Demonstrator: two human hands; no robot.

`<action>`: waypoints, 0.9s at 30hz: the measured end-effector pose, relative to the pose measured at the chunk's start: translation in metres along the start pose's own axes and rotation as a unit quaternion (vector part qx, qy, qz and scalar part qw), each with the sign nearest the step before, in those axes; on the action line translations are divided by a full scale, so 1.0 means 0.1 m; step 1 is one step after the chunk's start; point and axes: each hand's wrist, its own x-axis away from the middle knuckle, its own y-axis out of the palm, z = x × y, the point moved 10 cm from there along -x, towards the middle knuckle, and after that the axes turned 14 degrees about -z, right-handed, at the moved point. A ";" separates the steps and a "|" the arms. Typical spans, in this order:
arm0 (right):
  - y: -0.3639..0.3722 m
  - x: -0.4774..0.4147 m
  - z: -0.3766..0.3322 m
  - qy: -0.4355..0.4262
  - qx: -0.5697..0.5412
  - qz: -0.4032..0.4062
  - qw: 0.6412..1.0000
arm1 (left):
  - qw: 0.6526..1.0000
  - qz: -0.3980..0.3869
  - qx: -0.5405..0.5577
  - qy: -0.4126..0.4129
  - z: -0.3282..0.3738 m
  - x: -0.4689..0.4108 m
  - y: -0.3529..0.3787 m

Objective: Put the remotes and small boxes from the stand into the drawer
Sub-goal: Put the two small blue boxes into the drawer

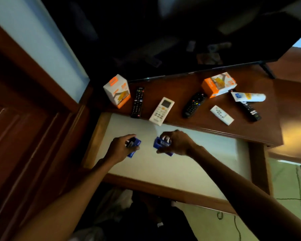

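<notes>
Both hands are low over the pale-lined open wooden drawer, the left hand closed around one small blue box and the right hand around another small blue box. It looks like the setting-down step. Next they must let go, then reach back to the dark wooden stand, where five remotes and two orange-and-white boxes wait.

Dim room: dark television, pale wall, wooden door, greenish floor.
</notes>
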 end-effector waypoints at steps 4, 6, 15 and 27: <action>0.94 -0.46 -0.06 0.069 -0.041 -0.076 0.994 | 0.998 -0.030 -0.022 -0.044 -0.60 -0.02 0.05; 1.26 -0.66 -0.08 0.106 -0.064 -0.073 0.990 | 0.997 -0.045 -0.031 -0.061 -0.86 -0.08 0.13; 1.72 -1.13 -0.33 0.169 -0.118 0.024 0.978 | 0.988 -0.079 -0.109 -0.080 -1.37 -0.17 0.32; 1.74 -1.21 -0.32 0.065 -0.209 -0.020 0.976 | 0.945 -0.206 -0.251 -0.043 -1.42 -0.13 0.09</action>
